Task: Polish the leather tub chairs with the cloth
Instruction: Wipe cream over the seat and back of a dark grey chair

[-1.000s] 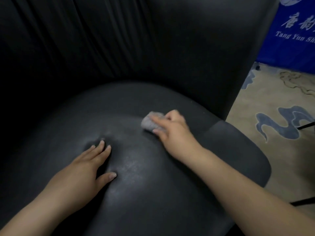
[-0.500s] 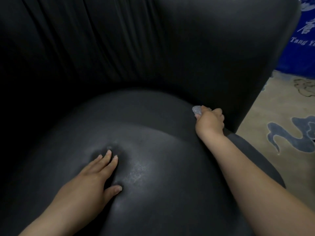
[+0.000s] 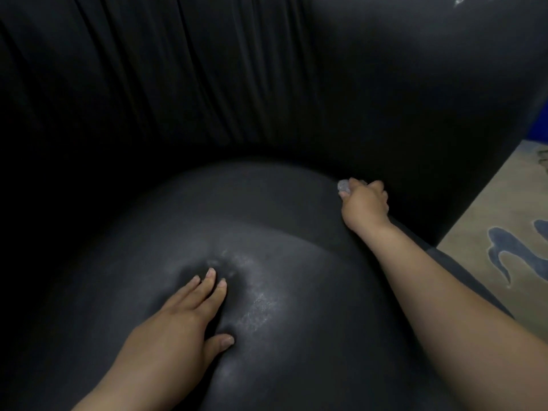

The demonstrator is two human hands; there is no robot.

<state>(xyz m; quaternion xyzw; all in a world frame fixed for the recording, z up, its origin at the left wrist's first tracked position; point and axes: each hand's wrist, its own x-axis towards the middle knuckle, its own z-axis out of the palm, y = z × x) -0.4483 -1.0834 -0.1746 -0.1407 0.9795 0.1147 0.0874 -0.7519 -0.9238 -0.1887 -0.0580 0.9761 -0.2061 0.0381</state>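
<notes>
A black leather tub chair point(image 3: 296, 226) fills the view, its pleated curved back rising behind the rounded seat cushion. My right hand point(image 3: 364, 204) is shut on a small grey cloth point(image 3: 343, 185), pressed at the far right of the seat where the cushion meets the chair's inner wall. Only a corner of the cloth shows past my fingers. My left hand point(image 3: 181, 318) lies flat on the middle of the seat, fingers spread, denting the leather. A dull, whitish scuffed patch point(image 3: 258, 304) shows on the cushion just right of that hand.
To the right of the chair lies a beige carpet point(image 3: 486, 232) with blue cloud shapes. A strip of blue banner point(image 3: 538, 126) shows at the right edge behind the chair's arm.
My right hand has slid the cloth from the middle of the seat out to its far right edge by the chair wall. My left hand has stayed pressed on the cushion.
</notes>
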